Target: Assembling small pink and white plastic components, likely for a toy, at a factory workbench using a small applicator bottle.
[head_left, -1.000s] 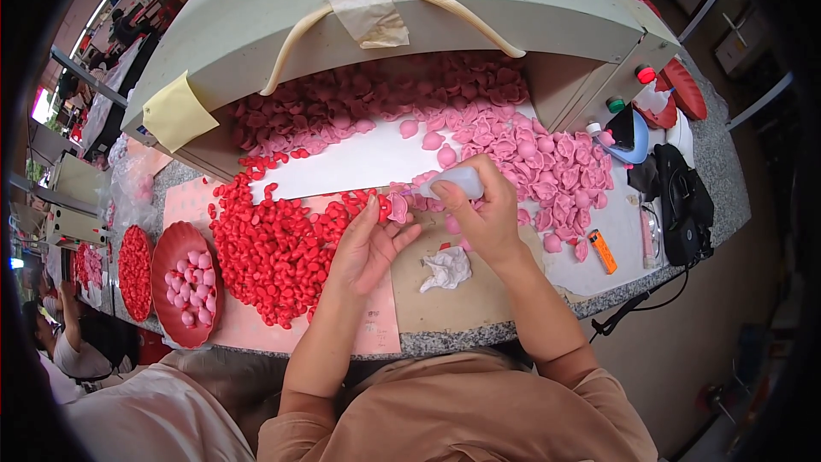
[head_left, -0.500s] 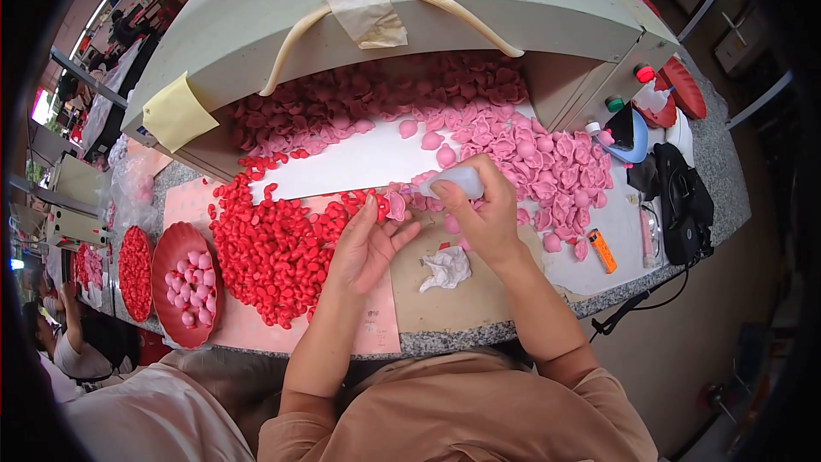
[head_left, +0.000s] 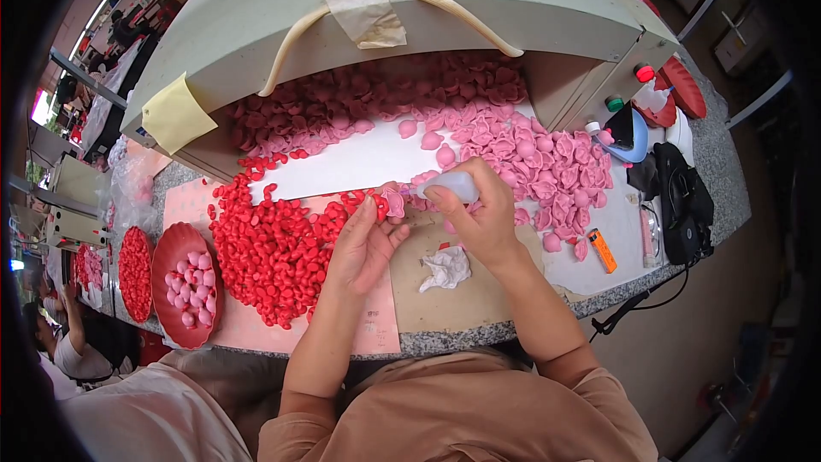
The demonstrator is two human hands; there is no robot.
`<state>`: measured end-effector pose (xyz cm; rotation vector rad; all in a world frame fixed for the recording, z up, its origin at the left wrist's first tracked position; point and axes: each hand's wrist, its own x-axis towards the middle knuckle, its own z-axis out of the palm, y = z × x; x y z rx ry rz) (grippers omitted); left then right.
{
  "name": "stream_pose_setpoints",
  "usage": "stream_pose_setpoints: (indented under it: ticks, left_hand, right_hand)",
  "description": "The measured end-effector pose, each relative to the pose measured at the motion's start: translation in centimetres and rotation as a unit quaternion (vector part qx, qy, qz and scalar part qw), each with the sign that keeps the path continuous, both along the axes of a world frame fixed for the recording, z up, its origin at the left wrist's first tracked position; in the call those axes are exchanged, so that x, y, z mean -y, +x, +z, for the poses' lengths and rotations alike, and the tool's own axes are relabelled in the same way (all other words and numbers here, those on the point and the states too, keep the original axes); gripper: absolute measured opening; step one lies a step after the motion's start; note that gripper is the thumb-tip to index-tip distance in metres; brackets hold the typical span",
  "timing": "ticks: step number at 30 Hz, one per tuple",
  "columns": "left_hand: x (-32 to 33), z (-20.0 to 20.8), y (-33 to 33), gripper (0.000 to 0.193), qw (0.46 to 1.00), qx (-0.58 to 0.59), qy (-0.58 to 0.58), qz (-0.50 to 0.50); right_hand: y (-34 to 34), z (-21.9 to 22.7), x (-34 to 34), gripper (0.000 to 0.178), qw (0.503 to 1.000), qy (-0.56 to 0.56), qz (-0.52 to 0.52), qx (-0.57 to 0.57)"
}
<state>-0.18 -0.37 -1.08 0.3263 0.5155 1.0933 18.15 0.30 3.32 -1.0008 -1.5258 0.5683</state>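
My left hand (head_left: 363,250) pinches a pink, ruffled shell-like piece (head_left: 393,203) between thumb and fingers, its other fingers curled below. A bit of red shows beside the piece at the fingertips; whether it is held too I cannot tell. In my right hand (head_left: 489,221) is a translucent white squeeze bottle (head_left: 460,183), lying on its side with its narrow tip directed left at the pink piece. Whether the tip touches it is hard to see. Small red pieces (head_left: 274,265) are heaped left of my left hand, and more pink shell pieces (head_left: 556,167) lie beyond my right hand.
A grey box-like housing (head_left: 479,21) arches over the back of the table. Left stands a red dish (head_left: 186,335) of pink balls. Crumpled white tissue (head_left: 445,268), an orange lighter (head_left: 603,251) and a black bag (head_left: 684,205) lie nearer right. A co-worker's arm (head_left: 73,321) shows far left.
The bottle and my right hand have shifted slightly left, nearer the pink piece. My left fingers have curled in a little more.
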Motion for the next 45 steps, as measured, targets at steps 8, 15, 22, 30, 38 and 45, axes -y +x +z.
stream_pose_setpoints:
  ticks: [8,15,22,30,38,45]
  left_hand:
    - [0.0,0.7,0.1,0.042,1.0,-0.018,0.017,0.008]
    - [-0.1,1.0,0.1,0.045,0.999,-0.014,0.038,0.012]
    - [-0.2,1.3,0.3,0.046,0.997,-0.02,0.062,0.026]
    - [-0.2,1.3,0.3,0.044,0.996,-0.019,0.077,0.036]
    - [-0.2,1.3,0.2,0.045,0.996,-0.009,0.075,0.036]
    - [-0.1,1.3,0.3,0.046,0.997,-0.008,0.069,0.036]
  right_hand:
    - [0.1,0.1,0.2,0.019,0.999,-0.03,0.012,-0.016]
    - [0.1,0.0,0.1,0.017,1.0,0.002,0.001,-0.004]
    - [0.1,0.0,0.2,0.017,1.0,0.001,-0.006,0.014]
    - [0.0,0.4,0.2,0.018,1.0,0.007,-0.013,0.011]
    - [0.4,-0.1,-0.1,0.018,0.997,0.039,-0.05,0.048]
    - [0.3,-0.2,0.0,0.019,0.995,0.048,-0.056,0.061]
